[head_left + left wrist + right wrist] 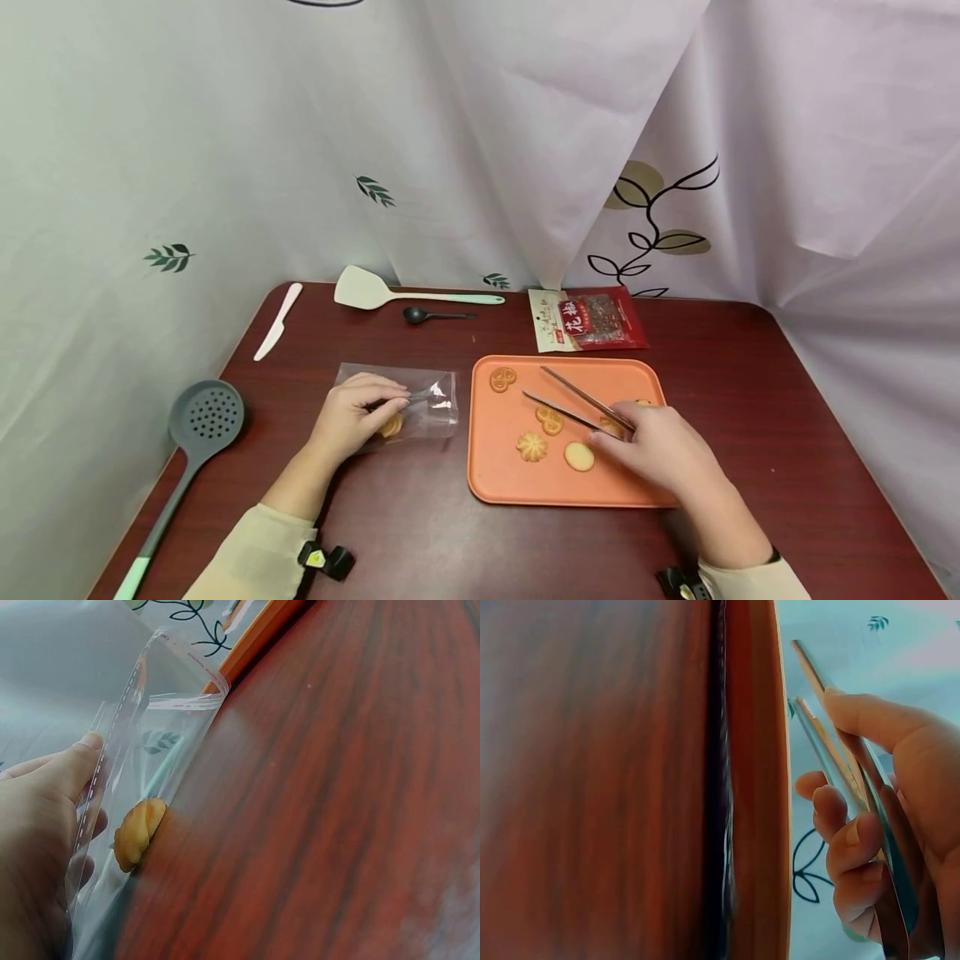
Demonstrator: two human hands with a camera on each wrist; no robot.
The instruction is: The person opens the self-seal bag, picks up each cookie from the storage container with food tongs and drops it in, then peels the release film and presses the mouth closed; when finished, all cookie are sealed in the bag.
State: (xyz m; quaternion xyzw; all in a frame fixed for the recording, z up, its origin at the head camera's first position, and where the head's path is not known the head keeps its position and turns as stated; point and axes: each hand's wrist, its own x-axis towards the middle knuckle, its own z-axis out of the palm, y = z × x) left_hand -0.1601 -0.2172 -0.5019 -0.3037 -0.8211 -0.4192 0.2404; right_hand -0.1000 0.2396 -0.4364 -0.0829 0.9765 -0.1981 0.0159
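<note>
My left hand (360,412) pinches the upper layer of a clear plastic bag (442,408), lifting it so the bag gapes. Inside the bag lies a golden cookie (140,834), partly behind the fingers in the head view. Metal tongs (581,396) are gripped in my right hand (663,442), their two arms apart with nothing between the tips. Those tips hover over an orange tray (502,487) holding several cookies: a pretzel-shaped one (502,380) at the back left, another pretzel shape (550,421), a flower-shaped one (532,447) and a pale oval one (579,456). My right hand partly covers others.
Behind the tray lies a red spice packet (588,319). A white spatula (363,289) and a small black spoon (415,315) are along the back edge. At the left are a white knife (279,322) and a grey slotted skimmer (206,417). Curtains hang behind the table.
</note>
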